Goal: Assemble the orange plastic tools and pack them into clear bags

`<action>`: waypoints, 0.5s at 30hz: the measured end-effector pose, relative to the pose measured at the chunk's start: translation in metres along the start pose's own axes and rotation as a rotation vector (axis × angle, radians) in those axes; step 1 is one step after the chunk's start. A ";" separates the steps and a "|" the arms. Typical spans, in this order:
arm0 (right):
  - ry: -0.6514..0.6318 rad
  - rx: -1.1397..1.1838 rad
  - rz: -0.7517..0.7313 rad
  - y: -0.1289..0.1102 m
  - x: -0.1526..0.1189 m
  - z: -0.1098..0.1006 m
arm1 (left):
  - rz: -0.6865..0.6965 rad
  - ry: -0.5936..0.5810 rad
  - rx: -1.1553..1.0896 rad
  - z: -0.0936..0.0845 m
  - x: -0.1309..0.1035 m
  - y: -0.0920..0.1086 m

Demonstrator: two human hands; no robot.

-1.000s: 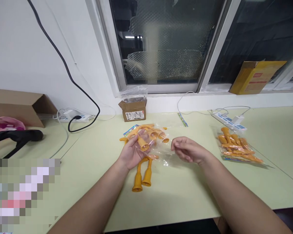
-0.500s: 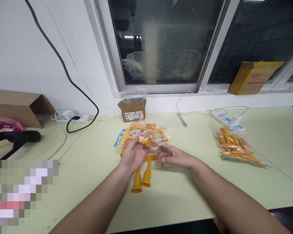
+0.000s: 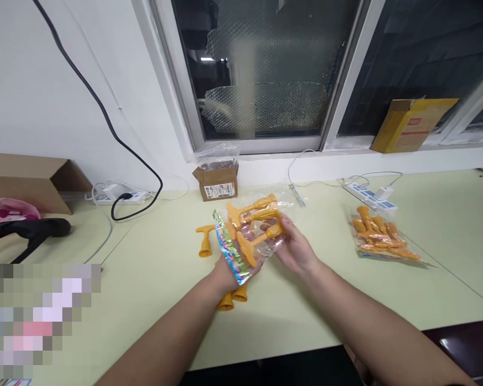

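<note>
A clear plastic bag (image 3: 247, 225) with a colourful printed header strip holds several orange T-shaped plastic pieces with flared ends. My left hand (image 3: 225, 272) supports it from beneath, its fingers mostly hidden behind the bag. At the bag's right side, my right hand (image 3: 295, 247) has its fingers closed around the plastic and the flared ends. One loose orange T-shaped piece (image 3: 205, 242) lies on the table to the left of the bag. More loose orange pieces (image 3: 226, 303) show partly below my left wrist.
Another filled bag of orange pieces (image 3: 382, 236) lies to the right on the table (image 3: 306, 332). A small open carton (image 3: 219, 185) stands by the wall. Power strips (image 3: 368, 195) with cables run along the back, and a large cardboard box (image 3: 28, 177) sits at left.
The bag has been turned, so its header strip now faces down and toward me. My right hand has moved up onto the bag, and the loose piece at left has come into view.
</note>
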State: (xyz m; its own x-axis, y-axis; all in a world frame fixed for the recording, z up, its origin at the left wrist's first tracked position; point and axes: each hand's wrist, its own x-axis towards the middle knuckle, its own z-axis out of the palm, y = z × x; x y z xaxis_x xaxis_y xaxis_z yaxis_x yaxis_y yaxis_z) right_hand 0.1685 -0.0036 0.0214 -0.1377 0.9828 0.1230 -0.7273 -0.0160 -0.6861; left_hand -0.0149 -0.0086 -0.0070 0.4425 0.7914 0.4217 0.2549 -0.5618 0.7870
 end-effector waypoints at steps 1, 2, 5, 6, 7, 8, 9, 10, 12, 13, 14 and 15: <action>0.019 -0.026 -0.028 -0.008 0.003 -0.003 | 0.044 -0.013 0.060 -0.002 0.002 0.000; 0.035 -0.058 -0.054 -0.017 0.005 -0.006 | 0.077 -0.015 0.120 -0.005 0.004 -0.001; 0.049 -0.192 -0.103 -0.046 0.011 -0.012 | 0.108 -0.044 0.293 -0.017 0.009 -0.001; 0.049 -0.242 -0.117 -0.057 0.012 -0.012 | 0.095 -0.069 0.326 -0.021 0.011 -0.001; 0.041 -0.301 -0.130 -0.068 0.012 -0.012 | 0.069 -0.090 0.344 -0.026 0.012 -0.001; 0.018 -0.383 -0.139 -0.079 0.012 -0.011 | 0.028 -0.098 0.357 -0.031 0.012 0.000; -0.011 -0.483 -0.154 -0.090 0.012 -0.010 | -0.027 -0.091 0.364 -0.036 0.011 0.003; -0.048 -0.599 -0.168 -0.101 0.012 -0.009 | -0.086 -0.062 0.364 -0.041 0.009 0.007; -0.106 -0.829 -0.211 -0.117 0.010 -0.009 | -0.184 0.032 0.327 -0.051 -0.005 0.020; -0.118 -0.923 -0.247 -0.122 0.009 -0.011 | -0.212 0.081 0.286 -0.056 -0.016 0.029; -0.118 -0.999 -0.286 -0.126 0.009 -0.014 | -0.229 0.124 0.217 -0.061 -0.032 0.039; -0.108 -1.053 -0.327 -0.127 0.009 -0.020 | -0.257 0.129 0.115 -0.066 -0.050 0.050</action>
State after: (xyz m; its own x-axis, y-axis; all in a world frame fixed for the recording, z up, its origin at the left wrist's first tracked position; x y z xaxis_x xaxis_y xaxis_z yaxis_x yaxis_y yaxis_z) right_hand 0.2731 0.0109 0.0958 -0.1387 0.8889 0.4366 0.1893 0.4565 -0.8694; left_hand -0.0809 -0.0604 0.0406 0.2405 0.9308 0.2752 0.4433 -0.3575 0.8220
